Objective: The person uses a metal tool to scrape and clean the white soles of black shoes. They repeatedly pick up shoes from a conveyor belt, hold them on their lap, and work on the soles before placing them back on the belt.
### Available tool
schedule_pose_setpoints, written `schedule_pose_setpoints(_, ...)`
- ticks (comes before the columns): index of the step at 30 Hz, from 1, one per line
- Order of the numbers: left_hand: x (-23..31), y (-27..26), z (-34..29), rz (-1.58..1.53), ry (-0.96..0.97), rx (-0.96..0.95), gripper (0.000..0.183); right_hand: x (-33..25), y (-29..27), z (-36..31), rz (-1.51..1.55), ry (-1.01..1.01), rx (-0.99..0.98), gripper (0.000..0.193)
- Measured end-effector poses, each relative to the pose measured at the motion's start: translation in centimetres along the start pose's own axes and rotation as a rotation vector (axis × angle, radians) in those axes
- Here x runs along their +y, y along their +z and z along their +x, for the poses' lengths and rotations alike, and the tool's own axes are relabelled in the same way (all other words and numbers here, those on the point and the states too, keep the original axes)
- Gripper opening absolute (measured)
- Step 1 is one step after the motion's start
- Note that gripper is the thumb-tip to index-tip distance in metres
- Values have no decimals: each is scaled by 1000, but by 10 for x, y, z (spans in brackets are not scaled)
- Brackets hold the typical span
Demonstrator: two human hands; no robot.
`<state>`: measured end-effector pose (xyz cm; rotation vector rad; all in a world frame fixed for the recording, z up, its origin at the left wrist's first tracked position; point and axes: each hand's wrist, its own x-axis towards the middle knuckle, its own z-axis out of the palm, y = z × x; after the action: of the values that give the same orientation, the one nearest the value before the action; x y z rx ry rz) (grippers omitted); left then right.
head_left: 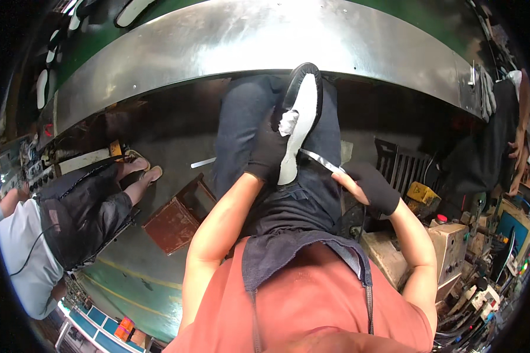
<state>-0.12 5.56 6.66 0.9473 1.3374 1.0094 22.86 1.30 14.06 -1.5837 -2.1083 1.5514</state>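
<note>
Left hand [269,150] grips shoe sole [300,117] — right hand [368,185] holds blade [321,160].

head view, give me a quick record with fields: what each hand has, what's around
left hand: black-gloved left hand grips a white shoe sole with black rim, held upright over the lap
right hand: black-gloved right hand holds a thin silver blade, its tip at the sole's edge
lap: dark apron
ahead: curved shiny metal bench
left side: seated person in dark shorts, rusty brown metal box on the floor
right side: yellowed machine
</note>
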Motion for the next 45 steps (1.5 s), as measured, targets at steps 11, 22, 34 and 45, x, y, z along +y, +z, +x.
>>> schedule_pose_setpoints(11, -13, -32, -10, 25, 98, -306, 57, -37, -19, 64, -160, -164, 110, 28)
schedule_pose_setpoints(22, -50, -14, -6, -75, 165, -90, 69, -25, 32, 13, -70, -36, 235, 35)
schedule_pose_setpoints(34, -34, -40, -19, 295, 165, -331, 116, -43, 17, 26, -647, -605, 137, 38)
schedule_pose_setpoints(45, 18, -39, -18, -64, -34, -310, 92, 39, 118, -19, 668, 421, 344, 59)
